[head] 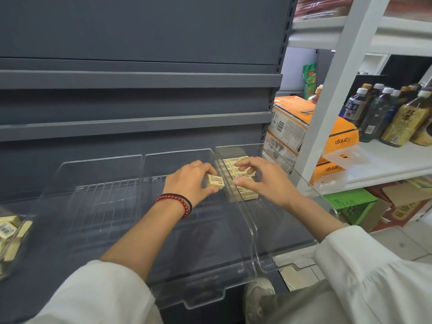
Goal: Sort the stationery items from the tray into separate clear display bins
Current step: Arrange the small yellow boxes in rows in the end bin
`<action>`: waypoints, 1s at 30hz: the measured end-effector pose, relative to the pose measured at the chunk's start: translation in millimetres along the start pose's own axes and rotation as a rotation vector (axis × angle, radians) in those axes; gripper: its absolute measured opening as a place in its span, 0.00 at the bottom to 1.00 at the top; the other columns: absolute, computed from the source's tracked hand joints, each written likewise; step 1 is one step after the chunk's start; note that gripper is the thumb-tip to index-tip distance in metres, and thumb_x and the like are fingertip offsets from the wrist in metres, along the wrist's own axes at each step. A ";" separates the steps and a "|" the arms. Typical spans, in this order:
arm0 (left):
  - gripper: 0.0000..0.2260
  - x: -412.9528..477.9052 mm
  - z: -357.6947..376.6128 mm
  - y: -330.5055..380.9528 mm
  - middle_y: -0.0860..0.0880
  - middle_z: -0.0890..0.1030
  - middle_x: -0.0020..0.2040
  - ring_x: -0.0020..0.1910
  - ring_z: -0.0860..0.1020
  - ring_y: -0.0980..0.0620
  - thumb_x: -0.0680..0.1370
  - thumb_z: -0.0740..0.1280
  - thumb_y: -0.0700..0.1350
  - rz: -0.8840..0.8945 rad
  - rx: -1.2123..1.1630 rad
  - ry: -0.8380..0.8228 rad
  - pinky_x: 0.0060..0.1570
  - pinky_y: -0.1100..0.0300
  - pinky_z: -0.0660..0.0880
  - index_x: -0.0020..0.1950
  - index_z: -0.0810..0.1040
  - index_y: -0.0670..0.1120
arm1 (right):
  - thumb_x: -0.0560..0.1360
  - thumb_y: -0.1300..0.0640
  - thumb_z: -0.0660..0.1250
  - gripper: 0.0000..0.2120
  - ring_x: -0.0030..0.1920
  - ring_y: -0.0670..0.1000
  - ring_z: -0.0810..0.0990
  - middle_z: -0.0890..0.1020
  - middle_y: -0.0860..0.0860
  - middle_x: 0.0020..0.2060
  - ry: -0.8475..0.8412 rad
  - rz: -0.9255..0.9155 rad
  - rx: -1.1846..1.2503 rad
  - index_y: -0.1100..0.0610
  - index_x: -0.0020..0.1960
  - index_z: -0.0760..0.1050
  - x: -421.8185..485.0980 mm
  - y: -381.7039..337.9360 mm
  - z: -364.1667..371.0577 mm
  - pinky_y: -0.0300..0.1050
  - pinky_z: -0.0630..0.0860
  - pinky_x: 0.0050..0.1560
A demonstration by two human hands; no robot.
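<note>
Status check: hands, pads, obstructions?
Left hand gripping one yellow pad. Right hand open over pad rows in right bin. No obstruction seen.

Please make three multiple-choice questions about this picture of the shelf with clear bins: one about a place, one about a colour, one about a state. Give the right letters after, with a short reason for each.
1. Where do the arranged yellow pads lie?
A. in the rightmost clear bin
B. in the leftmost clear bin
C. on the white shelf

2. What colour is the bead bracelet on the left wrist?
A. blue
B. red
C. white

3. What is the left hand doing?
A. resting flat and empty
B. gripping a bottle
C. holding one yellow pad

Answers:
1. A: the arranged yellow pads sit in rows inside the rightmost clear bin, under the right hand.
2. B: the bead bracelet is dark red, beside a black band.
3. C: the left hand pinches one yellow pad between its fingers and thumb.
</note>
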State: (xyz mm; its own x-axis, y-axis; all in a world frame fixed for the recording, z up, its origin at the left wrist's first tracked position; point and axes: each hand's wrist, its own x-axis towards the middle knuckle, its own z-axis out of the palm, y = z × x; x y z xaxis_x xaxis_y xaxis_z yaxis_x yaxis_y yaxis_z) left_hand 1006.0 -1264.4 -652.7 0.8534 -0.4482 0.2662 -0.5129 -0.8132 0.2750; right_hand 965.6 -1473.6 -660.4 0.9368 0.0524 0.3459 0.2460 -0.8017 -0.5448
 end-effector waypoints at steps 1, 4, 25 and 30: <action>0.15 -0.3 -0.3 0.8 0.58 0.74 0.57 0.57 0.73 0.55 0.74 0.67 0.59 0.006 0.008 0.008 0.43 0.59 0.69 0.59 0.73 0.60 | 0.70 0.42 0.72 0.21 0.50 0.40 0.76 0.79 0.40 0.52 -0.018 -0.026 -0.010 0.47 0.60 0.76 1.1 -3.5 1.8 0.32 0.69 0.47; 0.15 -0.4 -0.5 2.3 0.60 0.74 0.57 0.57 0.71 0.56 0.75 0.65 0.61 0.027 0.015 0.044 0.41 0.58 0.68 0.59 0.72 0.60 | 0.71 0.44 0.72 0.20 0.50 0.41 0.76 0.79 0.41 0.53 -0.067 -0.080 -0.042 0.47 0.61 0.77 3.3 -9.2 7.3 0.38 0.72 0.48; 0.15 -0.4 -1.3 14.9 0.59 0.77 0.59 0.58 0.73 0.54 0.77 0.62 0.59 0.215 -0.038 0.100 0.49 0.57 0.71 0.61 0.69 0.56 | 0.73 0.48 0.71 0.15 0.51 0.42 0.73 0.77 0.41 0.52 -0.101 -0.074 -0.014 0.49 0.58 0.74 1.4 -3.9 1.4 0.31 0.67 0.50; 0.12 1.7 5.2 9.3 0.58 0.79 0.56 0.56 0.76 0.53 0.79 0.59 0.56 0.154 0.126 -0.030 0.50 0.55 0.71 0.60 0.71 0.56 | 0.74 0.50 0.71 0.12 0.50 0.44 0.72 0.75 0.42 0.51 -0.071 -0.014 -0.178 0.49 0.55 0.75 1.3 5.9 -8.8 0.41 0.69 0.50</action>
State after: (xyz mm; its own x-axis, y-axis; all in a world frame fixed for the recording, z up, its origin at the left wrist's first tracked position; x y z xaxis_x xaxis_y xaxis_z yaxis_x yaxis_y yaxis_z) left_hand 1003.2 -1274.7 -654.5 0.7690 -0.5803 0.2682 -0.6235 -0.7734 0.1143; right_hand 966.2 -1483.5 -656.4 0.9502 0.1014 0.2947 0.2176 -0.8927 -0.3947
